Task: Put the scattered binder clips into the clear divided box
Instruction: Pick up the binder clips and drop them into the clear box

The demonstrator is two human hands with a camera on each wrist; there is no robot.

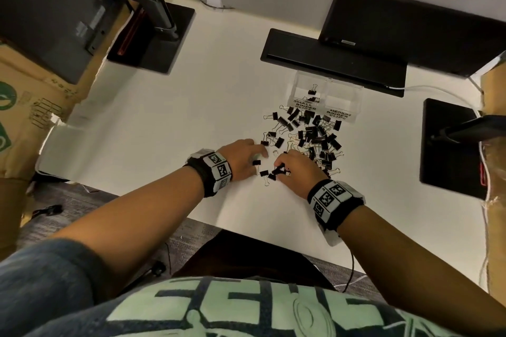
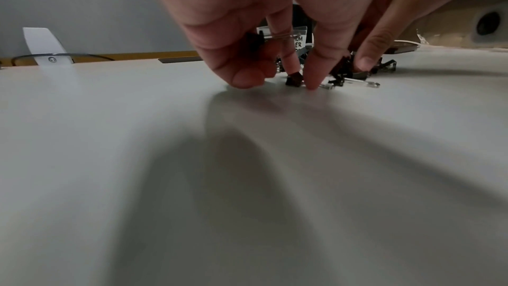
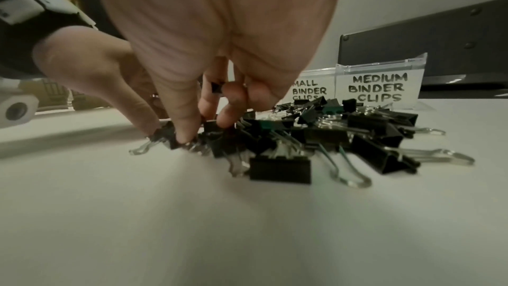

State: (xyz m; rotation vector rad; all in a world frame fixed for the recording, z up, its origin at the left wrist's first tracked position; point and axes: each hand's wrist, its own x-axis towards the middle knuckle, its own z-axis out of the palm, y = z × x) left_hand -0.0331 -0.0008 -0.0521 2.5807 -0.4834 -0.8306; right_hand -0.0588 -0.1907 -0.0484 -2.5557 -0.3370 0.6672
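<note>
Several black binder clips (image 1: 309, 134) lie in a loose pile on the white desk, just in front of the clear divided box (image 1: 343, 96). Its front labels read SMALL BINDER CLIPS and MEDIUM BINDER CLIPS (image 3: 379, 86); a few clips sit in the small side. My left hand (image 1: 243, 159) is at the pile's near-left edge, fingertips down on the desk, with a small clip (image 2: 253, 39) tucked between thumb and index finger. Beside it, my right hand (image 1: 297, 167) pinches small clips (image 3: 165, 136) at the desk surface, and another small clip (image 3: 217, 87) is held among its curled fingers.
A black monitor base (image 1: 153, 38) stands at the back left, a wide one (image 1: 331, 60) right behind the box, and another (image 1: 449, 145) on the right. A cardboard box (image 1: 24, 107) flanks the left. The desk's front edge (image 1: 246, 224) is near my wrists.
</note>
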